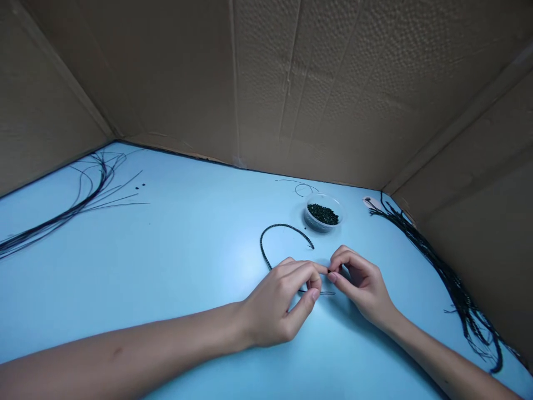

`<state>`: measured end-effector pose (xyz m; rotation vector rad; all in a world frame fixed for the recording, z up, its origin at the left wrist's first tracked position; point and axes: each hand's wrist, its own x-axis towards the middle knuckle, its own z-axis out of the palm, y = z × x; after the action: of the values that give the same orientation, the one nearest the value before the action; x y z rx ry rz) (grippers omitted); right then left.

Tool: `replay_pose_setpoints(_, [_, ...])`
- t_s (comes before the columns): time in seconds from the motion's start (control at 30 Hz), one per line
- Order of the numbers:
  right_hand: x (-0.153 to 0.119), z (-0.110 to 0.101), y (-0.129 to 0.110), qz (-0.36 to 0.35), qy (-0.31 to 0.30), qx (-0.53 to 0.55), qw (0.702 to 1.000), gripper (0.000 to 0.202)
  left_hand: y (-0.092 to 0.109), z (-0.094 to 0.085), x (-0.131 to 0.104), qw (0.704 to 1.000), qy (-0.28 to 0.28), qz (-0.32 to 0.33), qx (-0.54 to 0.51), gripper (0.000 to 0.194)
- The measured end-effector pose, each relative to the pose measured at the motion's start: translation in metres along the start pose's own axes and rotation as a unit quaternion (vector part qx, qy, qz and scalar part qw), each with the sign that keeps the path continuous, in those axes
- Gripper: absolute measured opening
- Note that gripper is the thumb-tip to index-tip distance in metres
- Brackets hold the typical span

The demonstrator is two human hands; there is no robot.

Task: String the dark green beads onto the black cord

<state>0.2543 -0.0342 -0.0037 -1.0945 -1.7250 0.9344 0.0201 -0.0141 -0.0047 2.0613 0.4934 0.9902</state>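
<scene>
My left hand is closed, thumb against fingers, on a beaded strand. The strand is dark and curves out behind the hand in an open loop. Its bare cord ends stick out to the right, under the fingers. With thumb and forefinger, my right hand pinches a tiny dark bead. The left forefinger reaches across to the right fingertips, at the bead. Part of the strand is hidden by the left hand.
A clear round tub of dark green beads stands behind my hands. Loose dark cords lie at the left. A bundle of beaded strands runs along the right wall, beside a pale tag. Cardboard walls surround the blue table.
</scene>
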Motion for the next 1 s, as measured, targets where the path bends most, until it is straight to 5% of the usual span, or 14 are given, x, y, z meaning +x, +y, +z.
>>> replay_pose_setpoints(0.67, [-0.0042, 0.0016, -0.0033, -0.095, 0.041, -0.126, 0.987, 0.010, 0.0011, -0.0008, 0.0005, 1.000, -0.010, -0.022, -0.006, 0.010])
replay_pose_setpoints(0.87, [-0.0059, -0.0004, -0.0009, 0.067, -0.020, 0.077, 0.995, 0.013, 0.0008, -0.0014, 0.0017, 0.998, -0.004, -0.070, 0.006, 0.009])
replay_pose_setpoints(1.0, [-0.0073, -0.0004, 0.0010, 0.102, -0.047, 0.122, 0.986, 0.014, -0.0005, -0.0001, 0.0023, 0.996, 0.006, -0.084, 0.003, 0.009])
